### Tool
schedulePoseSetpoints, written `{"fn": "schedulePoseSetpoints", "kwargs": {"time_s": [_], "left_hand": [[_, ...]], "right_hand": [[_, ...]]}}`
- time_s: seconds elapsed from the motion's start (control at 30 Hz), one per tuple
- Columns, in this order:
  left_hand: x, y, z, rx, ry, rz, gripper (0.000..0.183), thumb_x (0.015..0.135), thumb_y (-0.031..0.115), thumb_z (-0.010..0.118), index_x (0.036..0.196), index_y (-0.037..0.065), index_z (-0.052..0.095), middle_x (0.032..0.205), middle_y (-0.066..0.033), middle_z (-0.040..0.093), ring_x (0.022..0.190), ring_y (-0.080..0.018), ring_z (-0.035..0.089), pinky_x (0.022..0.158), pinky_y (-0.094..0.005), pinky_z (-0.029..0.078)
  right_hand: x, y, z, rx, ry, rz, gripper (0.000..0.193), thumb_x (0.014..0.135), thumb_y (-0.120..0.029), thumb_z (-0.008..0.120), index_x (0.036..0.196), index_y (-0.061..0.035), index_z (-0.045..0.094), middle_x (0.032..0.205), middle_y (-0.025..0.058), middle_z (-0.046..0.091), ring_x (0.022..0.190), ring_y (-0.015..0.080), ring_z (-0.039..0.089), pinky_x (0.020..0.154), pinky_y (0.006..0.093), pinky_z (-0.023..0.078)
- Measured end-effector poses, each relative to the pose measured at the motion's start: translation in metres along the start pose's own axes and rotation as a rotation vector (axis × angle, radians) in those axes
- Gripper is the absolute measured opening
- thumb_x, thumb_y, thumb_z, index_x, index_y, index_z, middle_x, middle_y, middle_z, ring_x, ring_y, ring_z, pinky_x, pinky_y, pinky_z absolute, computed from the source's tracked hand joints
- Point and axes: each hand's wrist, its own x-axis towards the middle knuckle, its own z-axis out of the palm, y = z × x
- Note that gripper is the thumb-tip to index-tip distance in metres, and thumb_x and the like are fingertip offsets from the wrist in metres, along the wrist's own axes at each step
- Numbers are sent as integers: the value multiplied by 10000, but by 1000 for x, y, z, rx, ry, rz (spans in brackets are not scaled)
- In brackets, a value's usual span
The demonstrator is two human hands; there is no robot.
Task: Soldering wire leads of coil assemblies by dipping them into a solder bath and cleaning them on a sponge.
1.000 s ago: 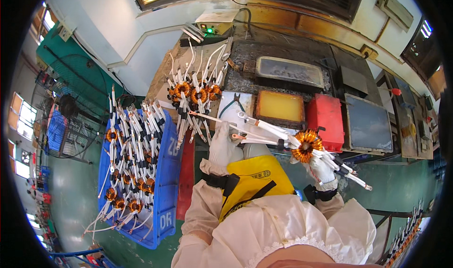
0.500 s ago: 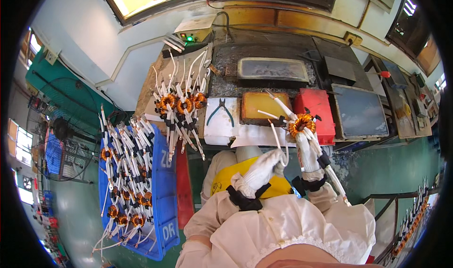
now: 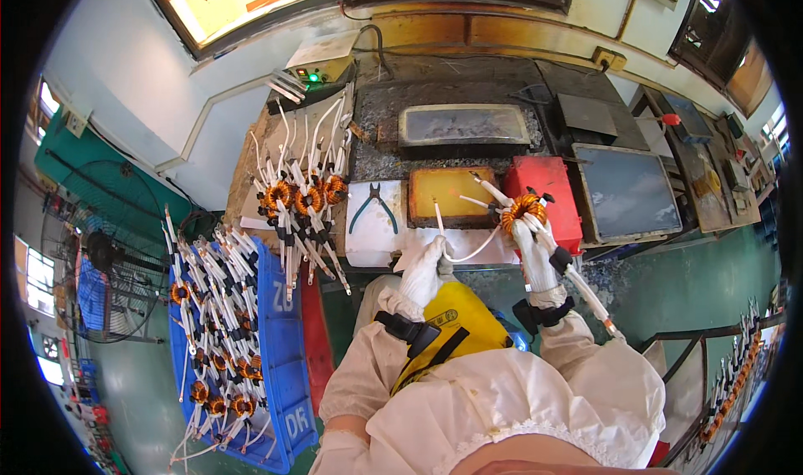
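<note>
My right hand [image 3: 538, 264], in a white glove, grips a toroidal coil [image 3: 524, 212] wound with copper wire. White-sleeved leads and black pieces stick out from it, one long lead trailing back beside my right forearm. One white wire lead [image 3: 478, 252] bows from the coil toward my left hand [image 3: 423, 276], also gloved. That hand pinches the lead, its tip standing up above the fingers. Just beyond lies a tray of amber material [image 3: 452, 192], with a red box [image 3: 544, 197] beside the coil. Pliers with dark green handles [image 3: 374, 210] rest on white paper left of the tray.
At the bench's left, several similar coils [image 3: 309, 197] lie bunched with their leads. A blue crate [image 3: 288, 349] full of them stands on the floor below. Toward the back are a rectangular metal pot [image 3: 462, 125] and a control box with a green light [image 3: 322, 61]. A grey-topped tray [image 3: 627, 192] sits right.
My left hand has moved left and forward, drawing the white lead out from the coil with its tip upright. The coil stays in my right hand. The whole view has shifted slightly.
</note>
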Motion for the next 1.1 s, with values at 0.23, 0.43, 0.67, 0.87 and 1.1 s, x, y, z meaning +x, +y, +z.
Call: {"fn": "schedulePoseSetpoints", "kwargs": {"time_s": [0.23,0.43,0.67,0.87,1.1], "left_hand": [[32,-30,-24,-83,-41,72,288,893,364,525,856,86,594,691,10,494,604,-80,443,561,-214,377],[32,-20,-19,-179,-42,-11,241,913,296,516,820,86,590,711,47,492,639,-43,411,586,-176,333],[40,-27,-23,-220,-15,-62,230,908,296,525,837,92,604,710,45,512,619,-42,425,566,-173,344],[48,-37,-32,-298,-67,-84,219,898,292,544,825,95,604,703,42,511,618,-43,427,553,-174,342],[48,-35,-29,-314,-28,-90,225,900,305,535,807,111,600,668,47,491,589,-43,419,531,-176,335]], "right_hand": [[2,-9,16,-97,-17,6,216,884,-67,502,1096,-25,490,921,42,576,717,60,531,595,178,444],[19,19,-3,130,-97,212,259,864,-69,507,1111,6,486,880,71,565,537,52,460,424,157,346],[37,60,-28,536,-156,422,285,863,-80,473,1127,28,477,860,107,561,511,60,445,405,152,325],[30,48,-9,113,-42,262,268,856,-87,485,1102,20,489,827,97,567,480,68,447,391,164,331],[26,23,5,82,-6,232,103,812,37,495,802,-61,463,885,55,555,646,33,469,574,147,415]]}}
